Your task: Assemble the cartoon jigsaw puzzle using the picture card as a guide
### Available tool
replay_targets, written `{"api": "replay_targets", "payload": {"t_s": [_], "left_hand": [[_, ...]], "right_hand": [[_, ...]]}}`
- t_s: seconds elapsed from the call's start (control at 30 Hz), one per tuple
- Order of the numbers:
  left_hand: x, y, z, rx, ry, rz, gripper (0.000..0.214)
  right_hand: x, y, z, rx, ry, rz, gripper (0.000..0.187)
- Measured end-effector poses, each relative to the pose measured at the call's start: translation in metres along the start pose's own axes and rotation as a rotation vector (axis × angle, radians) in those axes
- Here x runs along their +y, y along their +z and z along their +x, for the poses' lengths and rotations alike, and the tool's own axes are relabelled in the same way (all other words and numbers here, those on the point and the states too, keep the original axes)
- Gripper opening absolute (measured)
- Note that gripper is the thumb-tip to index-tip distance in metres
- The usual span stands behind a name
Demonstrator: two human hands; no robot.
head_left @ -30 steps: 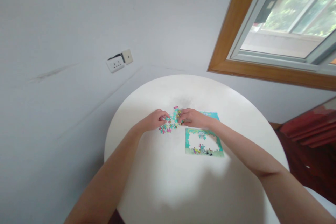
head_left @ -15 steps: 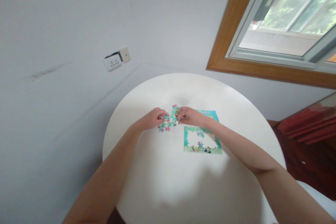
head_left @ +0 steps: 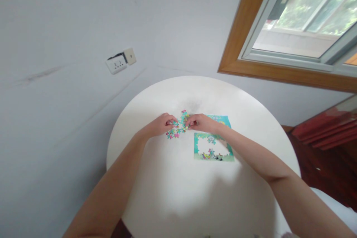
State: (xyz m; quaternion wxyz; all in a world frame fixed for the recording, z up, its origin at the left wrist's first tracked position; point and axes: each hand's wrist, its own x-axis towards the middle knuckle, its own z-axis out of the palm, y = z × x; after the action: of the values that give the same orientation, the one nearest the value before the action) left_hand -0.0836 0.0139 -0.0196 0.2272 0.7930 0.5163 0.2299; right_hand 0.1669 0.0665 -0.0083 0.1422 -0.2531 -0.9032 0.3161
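Small jigsaw puzzle pieces (head_left: 176, 132), mostly teal with pink and yellow bits, lie in a loose pile on the white table. At the pile's left edge my left hand (head_left: 165, 123) has its fingers pinched on a puzzle piece. My right hand (head_left: 200, 123) reaches in from the other side, thumb and fingertips closed on another piece low over the pile. Below the right wrist lies a partly filled puzzle frame (head_left: 196, 152), its border joined and a few pieces set at top and bottom. A colourful picture sheet (head_left: 225, 120) is partly hidden behind the right hand.
The round white table (head_left: 167, 182) stands against a pale wall with a socket (head_left: 116, 64). A wood-framed window (head_left: 234, 54) is at the upper right. Red fabric (head_left: 320, 130) hangs low on the right, over a dark floor.
The view has shifted slightly, so everything sits a little further left and up. Both hands stay at the pile, with only small finger movement.
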Motion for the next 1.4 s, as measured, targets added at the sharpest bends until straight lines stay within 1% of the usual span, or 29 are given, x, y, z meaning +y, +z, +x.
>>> {"api": "replay_targets", "payload": {"t_s": [0.13,0.3,0.5,0.7,0.87,1.03,1.17,1.23,1.33,1.37,1.4], "left_hand": [[0.003,-0.001,0.000,-0.016,-0.002,0.003,0.034],[0.006,-0.003,-0.001,-0.030,-0.008,0.012,0.037],[0.007,-0.003,-0.002,-0.033,-0.007,0.017,0.036],[0.007,-0.004,-0.001,-0.035,-0.008,0.022,0.033],[0.006,-0.004,-0.001,-0.039,-0.007,0.025,0.034],[0.005,-0.003,-0.001,-0.043,0.003,0.032,0.034],[0.003,-0.003,-0.001,-0.044,0.008,0.040,0.034],[0.003,-0.003,-0.001,-0.044,0.015,0.042,0.033],[0.002,-0.002,-0.001,-0.041,0.026,0.047,0.032],[0.002,-0.002,-0.001,-0.040,0.028,0.048,0.032],[0.001,-0.002,-0.001,-0.040,0.030,0.048,0.031]], "right_hand": [[0.002,0.001,0.000,-0.030,-0.007,0.044,0.012],[0.000,-0.001,-0.003,0.002,0.040,0.095,0.012],[-0.007,-0.004,-0.006,0.027,0.119,0.179,0.019],[-0.002,-0.004,-0.003,0.000,0.186,0.284,0.025],[-0.002,-0.003,-0.006,-0.031,0.216,0.270,0.017],[-0.008,0.002,-0.008,-0.025,0.208,0.183,0.012],[-0.020,0.004,-0.004,0.033,0.151,0.059,0.011],[-0.027,0.005,0.000,0.024,0.025,-0.008,0.013],[-0.034,0.011,0.006,-0.026,-0.228,-0.142,0.015],[-0.035,0.014,0.009,-0.034,-0.278,-0.187,0.015],[-0.035,0.018,0.011,-0.035,-0.297,-0.223,0.014]]}}
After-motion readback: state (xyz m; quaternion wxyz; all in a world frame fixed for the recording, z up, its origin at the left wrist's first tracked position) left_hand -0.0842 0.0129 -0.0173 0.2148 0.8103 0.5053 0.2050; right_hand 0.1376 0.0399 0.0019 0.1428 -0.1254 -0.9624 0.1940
